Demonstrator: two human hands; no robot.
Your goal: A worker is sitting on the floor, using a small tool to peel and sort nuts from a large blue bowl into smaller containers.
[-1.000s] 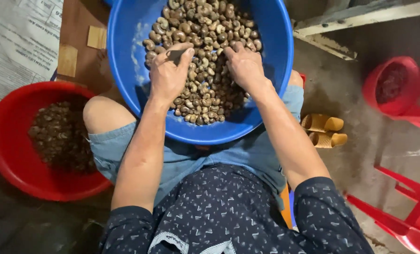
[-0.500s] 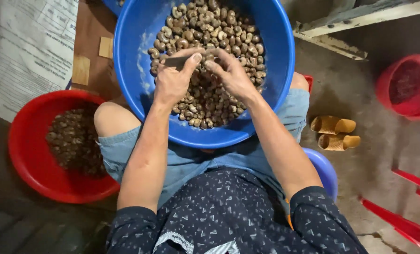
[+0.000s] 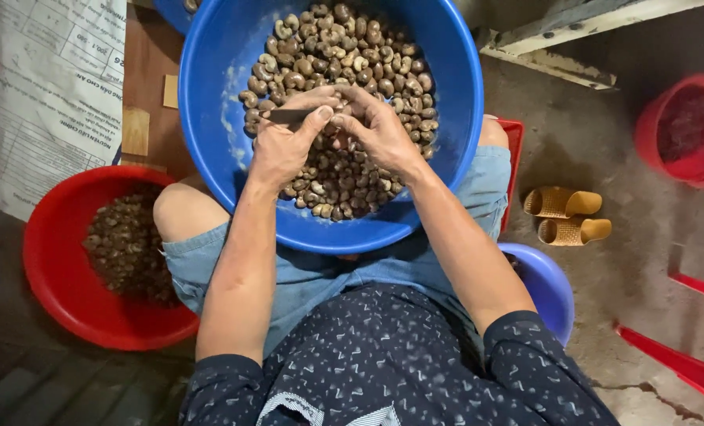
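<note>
Over the blue basin (image 3: 210, 118) of cashew nuts (image 3: 344, 47) on the lap, left hand (image 3: 285, 146) closed round a thin dark tool (image 3: 287, 116), right hand (image 3: 379, 134) pinching one nut, white printed sack (image 3: 44, 87) far left, red basin (image 3: 44, 268) near left.

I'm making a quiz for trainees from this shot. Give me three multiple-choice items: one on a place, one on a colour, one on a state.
1. Where does the blue basin sit?
A. on the person's lap
B. on a shelf
C. on the red chair

2. What colour is the basin of dark shells at the person's left?
A. green
B. red
C. white

3. What is the left hand doing?
A. lying open and flat
B. holding a thin dark tool
C. gripping the sandals

Answers: 1 A, it rests over the thighs. 2 B, its rim and wall are red. 3 B, thumb and fingers close on the tool while the right hand pinches a nut at its tip.
</note>
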